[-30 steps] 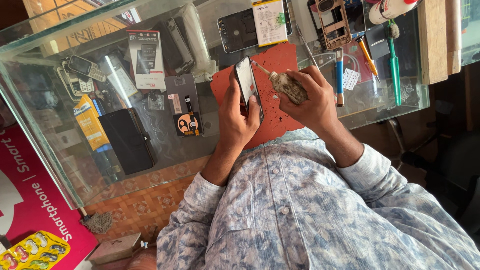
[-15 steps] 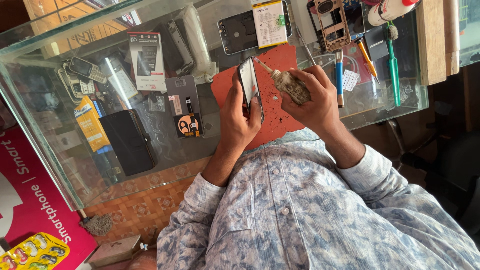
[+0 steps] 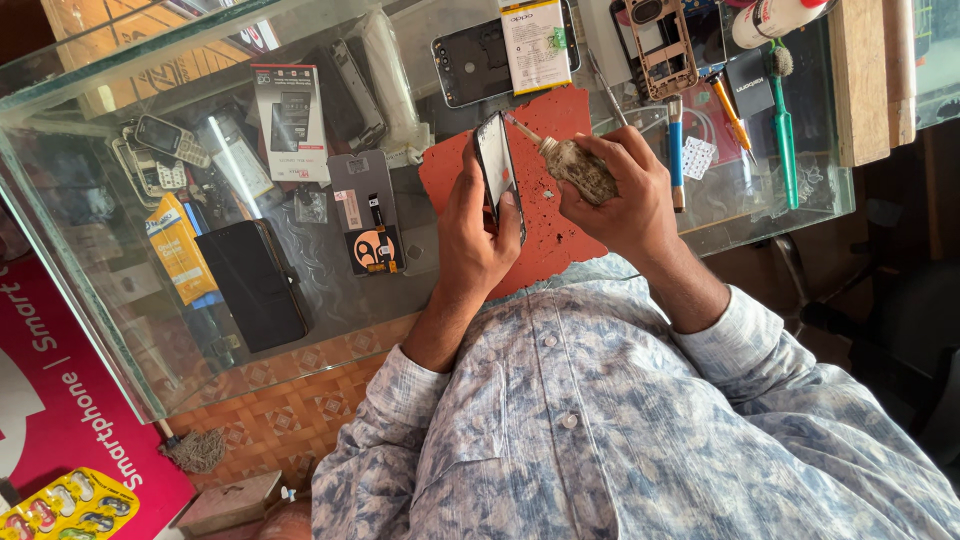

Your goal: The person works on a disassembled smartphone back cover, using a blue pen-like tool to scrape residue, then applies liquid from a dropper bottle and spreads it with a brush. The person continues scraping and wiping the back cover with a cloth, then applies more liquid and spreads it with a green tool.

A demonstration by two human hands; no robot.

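Note:
My left hand (image 3: pixel 470 235) holds a dark phone (image 3: pixel 496 170) on edge above a red work mat (image 3: pixel 555 130). My right hand (image 3: pixel 620 190) grips a small grimy squeeze bottle (image 3: pixel 575 165), its thin nozzle tip pointing at the upper edge of the phone. Both hands hover over the mat, which lies on a glass counter (image 3: pixel 330 300). My patterned blue-and-white shirt fills the lower part of the view.
On the glass lie a phone back cover (image 3: pixel 478 62), a phone frame (image 3: pixel 660 45), a green brush (image 3: pixel 785 120), a blue-handled tool (image 3: pixel 676 150) and an orange tool (image 3: pixel 730 110). Inside the case sit boxed parts (image 3: pixel 290 120), a black screen (image 3: pixel 255 285) and old handsets (image 3: pixel 160 140).
The bottle's nozzle has stayed at the phone's top edge with only slight shifts of the right hand. The left hand keeps the phone on edge.

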